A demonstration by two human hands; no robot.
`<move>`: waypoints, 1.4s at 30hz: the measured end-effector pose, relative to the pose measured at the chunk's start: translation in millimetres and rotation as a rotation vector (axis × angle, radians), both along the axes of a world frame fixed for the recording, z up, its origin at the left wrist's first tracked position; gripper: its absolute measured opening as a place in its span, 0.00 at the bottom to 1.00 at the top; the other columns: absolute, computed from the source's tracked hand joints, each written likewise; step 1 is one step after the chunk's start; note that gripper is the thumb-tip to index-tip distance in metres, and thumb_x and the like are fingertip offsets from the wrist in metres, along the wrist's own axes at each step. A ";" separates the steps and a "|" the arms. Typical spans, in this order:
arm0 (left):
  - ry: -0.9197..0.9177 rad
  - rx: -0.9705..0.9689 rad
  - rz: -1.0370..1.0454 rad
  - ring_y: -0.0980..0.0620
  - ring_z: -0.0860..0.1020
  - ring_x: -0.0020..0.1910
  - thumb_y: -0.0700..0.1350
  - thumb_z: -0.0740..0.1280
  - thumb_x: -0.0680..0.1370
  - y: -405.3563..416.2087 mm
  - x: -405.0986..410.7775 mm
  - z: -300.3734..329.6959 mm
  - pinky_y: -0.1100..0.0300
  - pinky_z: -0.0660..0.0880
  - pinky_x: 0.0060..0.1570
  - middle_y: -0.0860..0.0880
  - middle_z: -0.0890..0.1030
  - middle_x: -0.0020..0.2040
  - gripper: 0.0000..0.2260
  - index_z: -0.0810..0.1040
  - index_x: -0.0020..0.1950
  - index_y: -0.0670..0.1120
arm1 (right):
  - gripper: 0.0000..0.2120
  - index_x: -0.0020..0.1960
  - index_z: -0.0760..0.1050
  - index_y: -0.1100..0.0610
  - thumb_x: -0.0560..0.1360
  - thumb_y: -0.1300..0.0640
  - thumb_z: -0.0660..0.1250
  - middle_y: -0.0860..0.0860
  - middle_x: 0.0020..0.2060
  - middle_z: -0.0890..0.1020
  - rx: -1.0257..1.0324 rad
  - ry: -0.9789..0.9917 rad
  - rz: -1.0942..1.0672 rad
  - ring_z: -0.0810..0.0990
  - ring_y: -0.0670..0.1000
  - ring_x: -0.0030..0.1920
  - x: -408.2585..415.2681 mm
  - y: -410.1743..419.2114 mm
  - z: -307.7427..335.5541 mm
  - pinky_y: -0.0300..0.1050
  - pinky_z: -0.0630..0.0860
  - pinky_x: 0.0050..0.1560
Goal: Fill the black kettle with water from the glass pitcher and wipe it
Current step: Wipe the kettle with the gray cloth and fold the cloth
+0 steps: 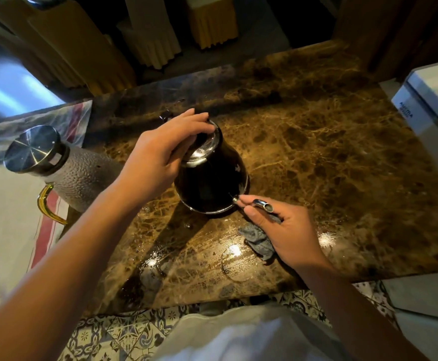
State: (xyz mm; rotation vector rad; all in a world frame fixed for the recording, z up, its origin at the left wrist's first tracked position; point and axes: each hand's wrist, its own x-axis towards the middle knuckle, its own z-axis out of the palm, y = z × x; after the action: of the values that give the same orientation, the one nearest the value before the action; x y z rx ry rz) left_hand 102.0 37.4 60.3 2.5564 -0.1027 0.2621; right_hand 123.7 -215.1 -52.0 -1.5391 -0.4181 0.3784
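Two hands are at work on the kettle [212, 178], which stands near the middle of the brown marble counter [329, 152]. Our left hand [160, 155] comes in from the left and lies over the kettle's top, fingers curved down across the shiny lid [204, 149], the fingertips reaching past its far rim. Our right hand [283, 230] sits low at the kettle's near right side; its thumb and fingers pinch the thin metal spout [258, 203] that sticks out from the base of the black body, and a grey cloth [258, 239] is bunched under the palm, part of it spilling onto the counter. We cannot tell how much of the cloth the fingers actually grip. Wet patches shine on the marble in front of the kettle. Off to the left, well apart from the kettle, the pitcher [74, 175] stands on a white towel with red stripes [17, 230]; it has a dimpled glass body, a round steel lid and a yellow handle. At the right edge a white box [431, 105] rests on the counter
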 end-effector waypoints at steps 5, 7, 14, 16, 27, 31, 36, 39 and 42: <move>0.035 0.088 0.017 0.44 0.63 0.81 0.37 0.61 0.80 0.3 0.2 2.5 0.36 0.67 0.75 0.47 0.71 0.78 0.22 0.78 0.72 0.51 | 0.15 0.67 0.82 0.51 0.80 0.57 0.73 0.45 0.53 0.88 -0.209 -0.430 0.085 0.86 0.38 0.49 -4.8 6.9 -9.9 0.33 0.81 0.46; 0.033 0.098 0.017 0.43 0.64 0.81 0.42 0.59 0.79 0.0 -0.2 4.6 0.36 0.68 0.74 0.46 0.71 0.78 0.22 0.79 0.72 0.51 | 0.14 0.66 0.83 0.53 0.81 0.60 0.71 0.46 0.53 0.88 -0.201 -0.541 0.091 0.87 0.39 0.49 -6.2 14.0 -12.7 0.36 0.83 0.47; 0.054 0.083 0.041 0.45 0.62 0.82 0.42 0.61 0.78 3.0 5.1 3.7 0.37 0.66 0.76 0.48 0.70 0.79 0.22 0.79 0.71 0.53 | 0.22 0.62 0.86 0.56 0.87 0.46 0.56 0.49 0.51 0.90 -0.186 -0.685 0.056 0.88 0.45 0.49 -11.9 35.9 -4.7 0.42 0.84 0.48; 0.051 0.070 0.040 0.45 0.61 0.82 0.40 0.61 0.79 4.3 6.6 2.5 0.36 0.65 0.76 0.48 0.70 0.79 0.22 0.79 0.71 0.54 | 0.21 0.60 0.86 0.56 0.86 0.47 0.58 0.49 0.49 0.90 -0.180 -0.708 0.027 0.88 0.45 0.47 -14.9 41.5 -5.4 0.40 0.83 0.48; 0.017 0.038 0.026 0.48 0.64 0.81 0.37 0.61 0.82 11.1 10.0 0.8 0.41 0.67 0.76 0.48 0.71 0.78 0.20 0.76 0.73 0.51 | 0.22 0.65 0.83 0.49 0.80 0.39 0.62 0.45 0.57 0.88 -0.320 -0.594 0.141 0.85 0.44 0.56 -13.1 46.9 9.9 0.43 0.83 0.54; 0.097 -0.217 0.138 0.53 0.70 0.76 0.53 0.64 0.84 3.6 7.7 3.7 0.47 0.71 0.73 0.52 0.72 0.77 0.26 0.61 0.81 0.53 | 0.12 0.52 0.78 0.41 0.80 0.35 0.63 0.42 0.48 0.84 -0.335 -0.180 0.007 0.86 0.46 0.43 -11.4 17.9 10.2 0.53 0.86 0.40; 0.110 -0.118 0.210 0.51 0.71 0.72 0.57 0.68 0.81 -6.7 12.0 -0.7 0.45 0.72 0.71 0.50 0.71 0.74 0.26 0.66 0.77 0.52 | 0.06 0.58 0.79 0.55 0.84 0.58 0.65 0.51 0.50 0.86 -0.044 0.450 -0.218 0.88 0.50 0.48 30.8 6.7 34.4 0.44 0.82 0.40; 0.100 -0.152 0.218 0.53 0.70 0.70 0.56 0.68 0.82 -6.3 10.0 -4.7 0.47 0.73 0.69 0.52 0.71 0.73 0.24 0.67 0.76 0.52 | 0.13 0.62 0.78 0.53 0.81 0.66 0.67 0.52 0.55 0.86 0.142 0.403 -0.214 0.89 0.48 0.51 48.1 15.3 53.9 0.42 0.84 0.45; 0.091 -0.170 0.212 0.53 0.70 0.71 0.57 0.67 0.81 -4.1 10.2 -7.6 0.45 0.73 0.70 0.53 0.70 0.74 0.24 0.67 0.75 0.53 | 0.13 0.59 0.77 0.54 0.78 0.67 0.72 0.54 0.54 0.87 0.181 0.194 -0.251 0.88 0.51 0.53 55.6 28.9 67.4 0.46 0.85 0.53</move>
State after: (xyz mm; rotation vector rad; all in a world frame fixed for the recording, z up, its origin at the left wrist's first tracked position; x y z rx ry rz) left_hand 112.2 33.2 52.8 2.4055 0.2176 0.2241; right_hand 179.3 -186.2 15.5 -1.3447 -0.1017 0.2825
